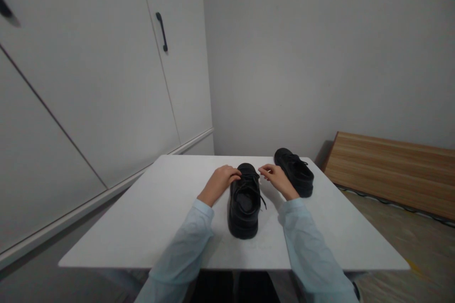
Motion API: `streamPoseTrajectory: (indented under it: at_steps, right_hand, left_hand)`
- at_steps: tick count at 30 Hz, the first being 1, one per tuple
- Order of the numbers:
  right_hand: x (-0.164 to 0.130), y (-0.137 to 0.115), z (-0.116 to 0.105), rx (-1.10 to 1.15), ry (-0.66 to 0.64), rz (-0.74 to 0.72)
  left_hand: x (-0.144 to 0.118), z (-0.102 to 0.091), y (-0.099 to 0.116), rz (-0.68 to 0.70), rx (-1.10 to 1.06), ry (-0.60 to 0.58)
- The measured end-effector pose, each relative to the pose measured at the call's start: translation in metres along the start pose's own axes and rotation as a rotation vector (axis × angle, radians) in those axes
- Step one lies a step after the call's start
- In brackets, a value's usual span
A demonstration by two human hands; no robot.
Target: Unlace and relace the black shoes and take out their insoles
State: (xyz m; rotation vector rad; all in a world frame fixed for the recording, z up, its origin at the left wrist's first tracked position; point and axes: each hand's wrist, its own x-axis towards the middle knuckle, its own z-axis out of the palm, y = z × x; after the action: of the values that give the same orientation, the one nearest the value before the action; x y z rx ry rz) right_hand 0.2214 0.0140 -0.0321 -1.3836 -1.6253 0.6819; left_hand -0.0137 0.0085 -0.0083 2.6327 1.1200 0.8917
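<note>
A black lace-up shoe (pixel 243 220) stands upright on the white table in front of me, its toe pointing away and its heel toward me. Its black shoelace (pixel 250 177) crosses the tongue, with a loose end hanging over the right side. At the shoe's left edge, level with the lacing, my left hand (pixel 224 177) is closed, fingers bent and pinching at the shoelace. My right hand (pixel 275 176) is just right of the shoe, thumb and fingers pinched together at the shoelace; the thin strand between them is hard to see.
A second black shoe (pixel 298 175) rests at the table's back right, beside my right hand. The white table (pixel 142 232) ends near a white cabinet (pixel 88 80) on the left and a grey wall (pixel 302 57) behind. A wooden panel (pixel 391 165) stands on the right.
</note>
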Motion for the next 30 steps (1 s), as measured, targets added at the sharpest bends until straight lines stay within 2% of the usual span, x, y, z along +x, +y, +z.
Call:
streamPoseTrajectory:
  at_steps: [3,6,12,19,24,30]
  right_hand:
    - [-0.001,0.002,0.005,0.026,-0.030,0.046]
    - [-0.002,-0.004,0.010,0.145,-0.053,0.073]
    - [-0.005,-0.016,0.008,0.257,0.001,0.071]
    - [-0.014,-0.030,-0.002,0.298,-0.205,-0.049]
    - [-0.017,-0.038,-0.005,0.239,-0.244,-0.100]
    - [-0.018,-0.036,-0.004,0.206,-0.249,-0.124]
  left_hand:
    - [-0.002,-0.002,0.000,-0.030,0.066,0.023]
    - [-0.003,-0.002,-0.001,0.000,0.105,0.036]
    - [-0.005,-0.002,-0.007,0.048,0.187,0.082]
    - [-0.005,-0.005,-0.006,0.044,0.173,0.237]
    - [-0.006,-0.010,-0.002,0.010,0.115,0.377]
    - [-0.008,-0.020,0.000,-0.095,0.036,0.678]
